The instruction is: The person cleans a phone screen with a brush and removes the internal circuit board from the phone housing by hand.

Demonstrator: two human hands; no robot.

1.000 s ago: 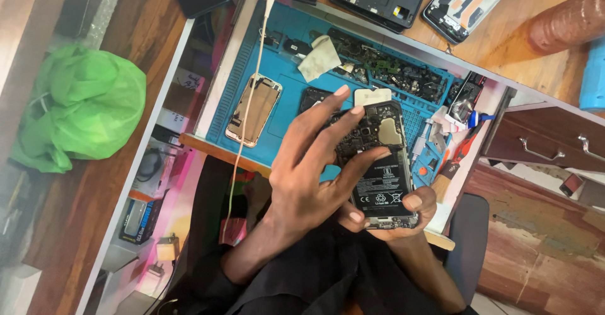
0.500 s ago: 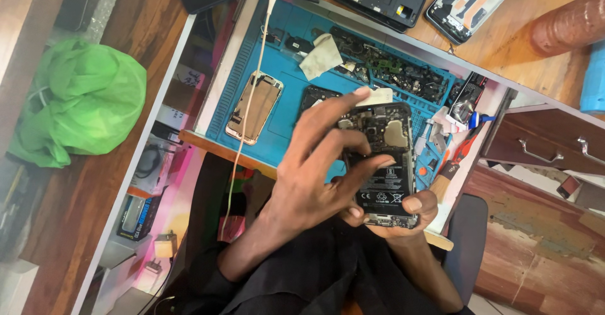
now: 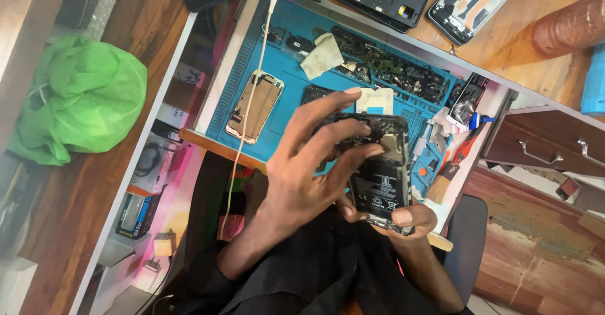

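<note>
Fingers [image 3: 353, 129] of our left hand [image 3: 302, 176] spread over the upper part of the opened black smartphone with its exposed battery [image 3: 381, 170], their tips pressing on its inner parts near the top edge. Our right hand [image 3: 403, 217] grips the phone's lower end from beneath, thumb curled over the bottom edge. We hold the phone above the near edge of the blue silicone repair mat [image 3: 287, 79], just in front of our chest. On that mat lie a silver phone frame [image 3: 255, 106] and a crumpled beige cloth [image 3: 321, 55], well apart from both hands. A white cable [image 3: 252, 94] runs down across the mat.
</note>
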